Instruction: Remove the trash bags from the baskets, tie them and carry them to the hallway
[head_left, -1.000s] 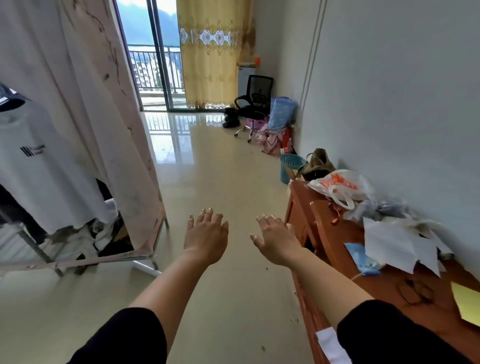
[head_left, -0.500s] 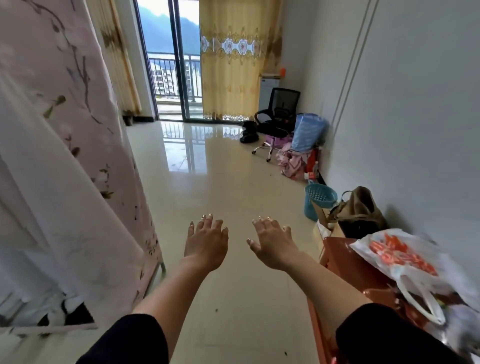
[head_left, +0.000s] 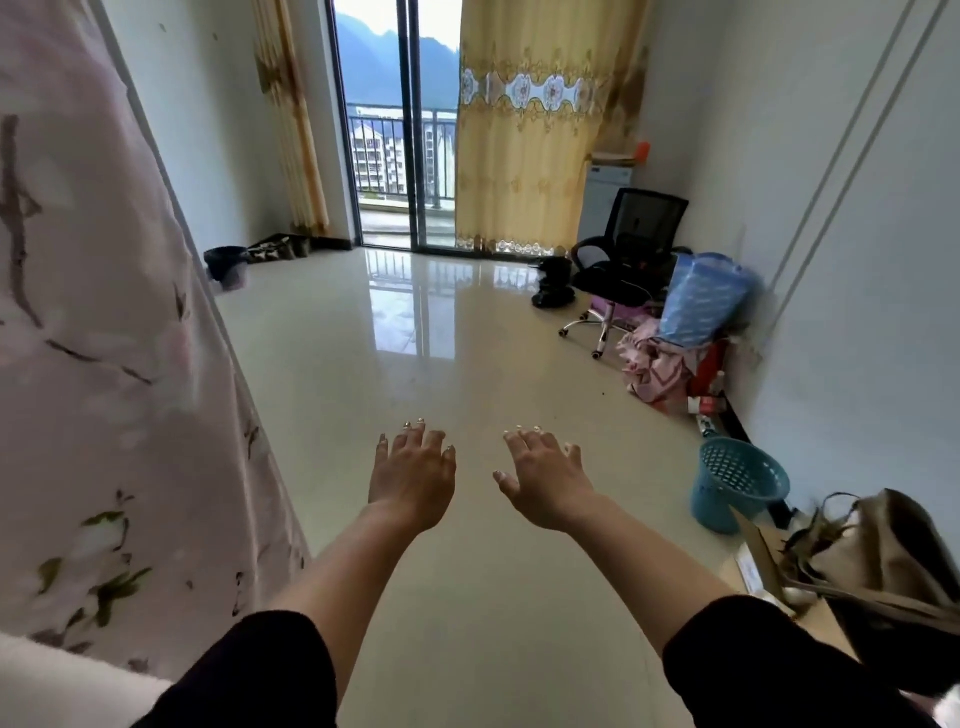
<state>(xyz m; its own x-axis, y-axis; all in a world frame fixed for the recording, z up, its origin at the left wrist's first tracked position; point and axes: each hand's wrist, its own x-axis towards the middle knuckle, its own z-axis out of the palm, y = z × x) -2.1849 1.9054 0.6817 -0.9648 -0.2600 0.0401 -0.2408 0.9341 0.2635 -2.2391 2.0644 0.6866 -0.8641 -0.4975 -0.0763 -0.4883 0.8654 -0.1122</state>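
Hands hovering palm-down, left hand (head_left: 413, 475) beside right hand (head_left: 545, 480), fingers spread wide, holding nothing, probably readying for a bag. Sitting on the right, blue basket (head_left: 737, 488), no bag showing; lining a bin (head_left: 231, 278) at far left, dark bag (head_left: 224, 255).

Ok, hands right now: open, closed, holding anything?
Left hand: open, fingers spread, holding nothing.
Right hand: open, fingers spread, holding nothing.

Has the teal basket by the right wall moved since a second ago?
No. The teal basket still sits beside the brown bag at the foot of the right wall; only the viewpoint has come nearer.
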